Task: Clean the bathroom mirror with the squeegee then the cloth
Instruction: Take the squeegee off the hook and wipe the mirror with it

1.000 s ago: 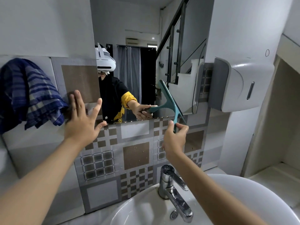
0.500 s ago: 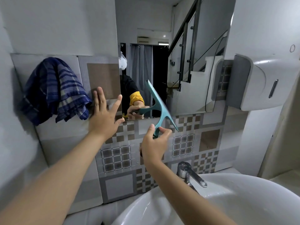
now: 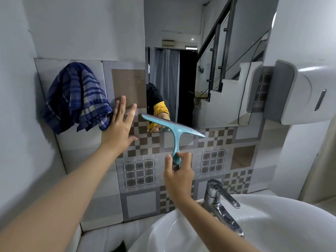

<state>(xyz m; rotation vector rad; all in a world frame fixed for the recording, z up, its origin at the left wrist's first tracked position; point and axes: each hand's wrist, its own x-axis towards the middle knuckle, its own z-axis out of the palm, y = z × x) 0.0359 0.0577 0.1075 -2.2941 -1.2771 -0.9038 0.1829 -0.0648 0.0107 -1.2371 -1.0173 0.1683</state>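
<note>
The mirror [image 3: 209, 70] hangs on the wall above the tiled splashback. My right hand [image 3: 179, 171] pinches the bottom of the handle of a teal squeegee [image 3: 174, 130], whose blade lies tilted across the mirror's lower left corner and the tiles below it. My left hand [image 3: 121, 128] is spread flat with fingers apart against the tiles just left of the mirror. A blue checked cloth [image 3: 78, 97] hangs on the wall to the left, its lower edge next to my left fingers.
A white basin [image 3: 272, 224] with a chrome tap [image 3: 221, 202] sits below right. A white and grey dispenser [image 3: 300, 91] sticks out from the wall to the right of the mirror. A grey wall closes in on the left.
The view has swung right to left, so the mirror now sits more to the right. My right hand has brought the squeegee from the mirror's lower right down to its lower left corner. The blade now lies flatter.
</note>
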